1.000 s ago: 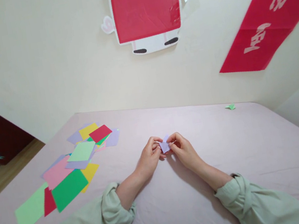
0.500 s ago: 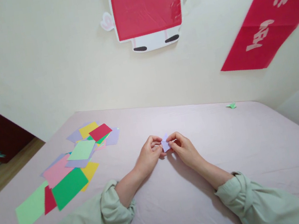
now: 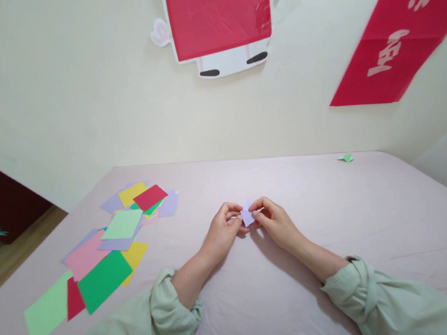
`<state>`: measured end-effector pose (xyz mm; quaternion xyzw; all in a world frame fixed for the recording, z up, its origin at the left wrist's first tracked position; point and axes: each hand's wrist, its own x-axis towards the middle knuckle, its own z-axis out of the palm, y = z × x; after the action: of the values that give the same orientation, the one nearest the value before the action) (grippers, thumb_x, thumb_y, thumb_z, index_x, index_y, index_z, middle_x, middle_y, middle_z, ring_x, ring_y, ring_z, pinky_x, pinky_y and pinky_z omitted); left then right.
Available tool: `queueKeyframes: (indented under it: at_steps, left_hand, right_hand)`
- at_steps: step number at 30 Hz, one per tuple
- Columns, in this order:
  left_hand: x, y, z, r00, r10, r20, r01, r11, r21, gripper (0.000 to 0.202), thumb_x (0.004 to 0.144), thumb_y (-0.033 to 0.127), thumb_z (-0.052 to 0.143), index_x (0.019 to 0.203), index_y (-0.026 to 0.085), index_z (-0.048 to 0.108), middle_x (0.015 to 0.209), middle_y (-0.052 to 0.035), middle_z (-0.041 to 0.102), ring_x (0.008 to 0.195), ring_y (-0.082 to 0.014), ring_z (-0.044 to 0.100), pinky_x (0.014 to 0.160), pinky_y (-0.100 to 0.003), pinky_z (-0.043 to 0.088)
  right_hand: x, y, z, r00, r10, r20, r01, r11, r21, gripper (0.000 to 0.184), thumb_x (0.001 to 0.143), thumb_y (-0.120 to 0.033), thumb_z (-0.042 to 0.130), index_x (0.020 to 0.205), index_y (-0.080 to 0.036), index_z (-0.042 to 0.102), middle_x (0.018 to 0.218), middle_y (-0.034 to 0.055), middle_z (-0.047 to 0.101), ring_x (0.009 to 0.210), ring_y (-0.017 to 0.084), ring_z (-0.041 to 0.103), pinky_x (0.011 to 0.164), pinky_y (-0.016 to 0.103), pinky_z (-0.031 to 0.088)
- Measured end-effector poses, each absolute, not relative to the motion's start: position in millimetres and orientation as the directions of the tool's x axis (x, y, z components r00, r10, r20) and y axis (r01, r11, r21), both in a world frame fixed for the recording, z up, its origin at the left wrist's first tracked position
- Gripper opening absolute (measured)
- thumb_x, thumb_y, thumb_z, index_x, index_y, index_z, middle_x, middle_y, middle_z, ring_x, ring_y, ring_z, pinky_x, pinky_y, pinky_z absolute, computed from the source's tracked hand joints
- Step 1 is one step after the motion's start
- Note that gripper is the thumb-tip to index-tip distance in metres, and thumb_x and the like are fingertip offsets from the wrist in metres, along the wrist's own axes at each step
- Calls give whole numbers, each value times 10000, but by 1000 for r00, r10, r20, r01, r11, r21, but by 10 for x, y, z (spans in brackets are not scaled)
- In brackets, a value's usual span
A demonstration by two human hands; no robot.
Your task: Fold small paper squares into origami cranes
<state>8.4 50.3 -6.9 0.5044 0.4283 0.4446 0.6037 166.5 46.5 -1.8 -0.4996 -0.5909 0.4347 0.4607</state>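
Observation:
A small folded piece of purple paper (image 3: 248,217) is held between my two hands above the middle of the bed-like, cloth-covered surface (image 3: 264,309). My left hand (image 3: 224,230) pinches its left side between thumb and fingers. On the right side, my right hand (image 3: 274,222) grips it with thumb and forefinger. One narrow purple point sticks up from the top of the paper, between the fingertips. Parts of the folds are hidden behind my fingers.
Loose sheets of coloured paper, among them a dark green sheet (image 3: 105,281) and a pink sheet (image 3: 88,256), overlap to the left. A small folded green paper (image 3: 347,157) lies near the far right edge. Behind the surface rises a pale wall (image 3: 132,108) with a red banner (image 3: 395,41).

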Motion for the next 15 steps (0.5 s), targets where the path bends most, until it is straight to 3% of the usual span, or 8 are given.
queueKeyframes:
  at_steps: [15]
  left_hand:
    - [75,510,-67,244,967,-70,-77,91,993,181,801,218,526,974,173,500,839,-15,611,685,-114,650,629,-248,534]
  right_hand:
    - [1672,476,-53,-86,990,115,176,128,-976,118,805,-291,538,863,-192,564,784,-2,613,638,132,590,616,269,462]
